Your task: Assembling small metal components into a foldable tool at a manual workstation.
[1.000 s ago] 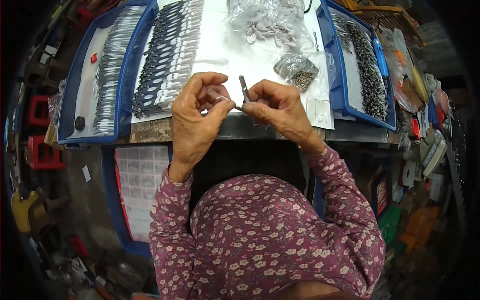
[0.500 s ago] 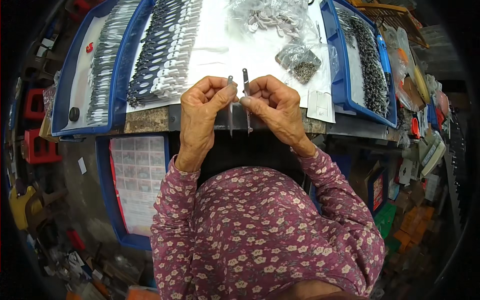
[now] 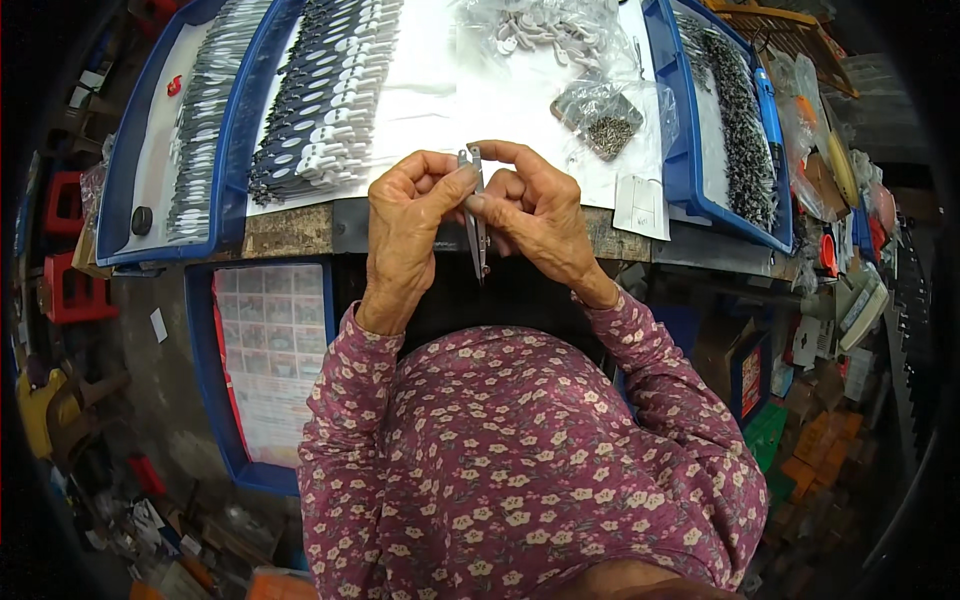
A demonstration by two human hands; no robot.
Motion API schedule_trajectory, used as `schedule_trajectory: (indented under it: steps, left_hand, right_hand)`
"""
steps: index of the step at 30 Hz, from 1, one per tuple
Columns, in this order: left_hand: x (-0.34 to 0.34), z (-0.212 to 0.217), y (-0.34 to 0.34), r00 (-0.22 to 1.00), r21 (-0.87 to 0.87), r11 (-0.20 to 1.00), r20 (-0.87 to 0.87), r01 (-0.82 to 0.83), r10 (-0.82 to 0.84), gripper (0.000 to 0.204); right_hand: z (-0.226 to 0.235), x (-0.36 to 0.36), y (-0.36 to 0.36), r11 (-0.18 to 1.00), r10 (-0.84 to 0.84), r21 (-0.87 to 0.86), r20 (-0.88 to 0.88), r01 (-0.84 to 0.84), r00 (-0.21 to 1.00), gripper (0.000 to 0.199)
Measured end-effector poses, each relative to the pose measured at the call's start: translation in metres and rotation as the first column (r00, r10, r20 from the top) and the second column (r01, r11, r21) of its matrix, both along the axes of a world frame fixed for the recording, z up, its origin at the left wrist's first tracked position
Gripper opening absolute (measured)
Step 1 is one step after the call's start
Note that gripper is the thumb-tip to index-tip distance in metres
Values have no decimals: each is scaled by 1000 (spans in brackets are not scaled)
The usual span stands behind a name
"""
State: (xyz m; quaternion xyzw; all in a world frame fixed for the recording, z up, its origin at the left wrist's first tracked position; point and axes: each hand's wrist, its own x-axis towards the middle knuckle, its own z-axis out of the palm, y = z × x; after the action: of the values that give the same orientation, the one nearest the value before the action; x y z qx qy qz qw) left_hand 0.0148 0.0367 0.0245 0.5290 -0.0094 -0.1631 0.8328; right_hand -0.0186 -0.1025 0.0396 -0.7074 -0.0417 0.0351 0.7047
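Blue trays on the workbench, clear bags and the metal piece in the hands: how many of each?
Blue trays: 2 (left one, right one)
Clear bags: 2 (small parts bag, white parts bag)
Metal strip held by both hands: 1
Total: 5

The person wears a long-sleeved blouse point(image 3: 520, 470) in a dark plum-maroon fabric. The fabric carries a dense all-over print of small pale cream-pink blossoms with tiny leaf sprigs. Both sleeves reach the wrists and end in plain narrow cuffs. The left sleeve point(image 3: 340, 400) and right sleeve point(image 3: 660, 370) show soft folds along their length. The left hand point(image 3: 405, 215) and right hand point(image 3: 535, 205) are bare: no gloves, rings or wristbands are visible.
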Motion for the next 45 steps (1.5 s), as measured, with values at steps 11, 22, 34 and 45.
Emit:
schedule_trajectory:
  steps: [11,22,34,45]
  left_hand:
    - [1,-4,-2,1000,0,1000,4,1,-1,14]
    - [-3,-3,-1,999,1,1000,-50,20,-20,13]
    - [3,3,10,965,-13,971,-111,239,-239,11]
    - [1,6,8,923,1,926,-72,378,-377,15]
  right_hand:
    - [-2,0,-1,1000,8,9,-28,-8,1000,37]
    - [-6,-5,1,1000,-6,24,-28,6,1000,39]
    - [-14,9,-15,985,39,172,-65,-28,997,22]
    - [-7,8,-27,993,53,108,6,-53,999,21]
